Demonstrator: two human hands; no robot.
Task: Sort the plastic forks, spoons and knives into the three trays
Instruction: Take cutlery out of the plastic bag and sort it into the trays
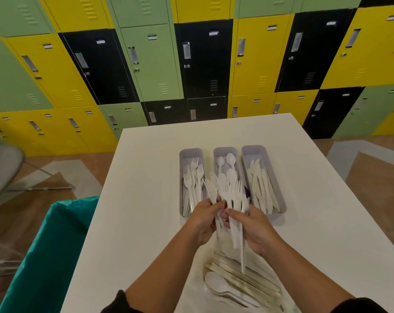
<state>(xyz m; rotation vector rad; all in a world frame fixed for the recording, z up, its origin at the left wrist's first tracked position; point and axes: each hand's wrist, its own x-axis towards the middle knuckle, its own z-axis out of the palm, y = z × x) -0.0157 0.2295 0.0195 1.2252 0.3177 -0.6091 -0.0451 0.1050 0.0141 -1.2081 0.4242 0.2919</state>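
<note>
While a bunch of forks [231, 195] stands tines-up above the near ends of the trays, the left hand [204, 219] and right hand [250, 224] both have fingers curled round its handles. Behind it, the left tray [191, 152] holds forks, the middle tray [223, 151] spoons, the right tray [255, 150] knives. Unsorted cutlery [239, 283] lies on the white table [146, 177] near the person; a teal-lined bin [53, 245] stands left.

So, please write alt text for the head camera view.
Both hands, left hand and right hand, hold a bunch of white forks above a white table. Behind stand three grey trays of forks, spoons and knives.
</note>
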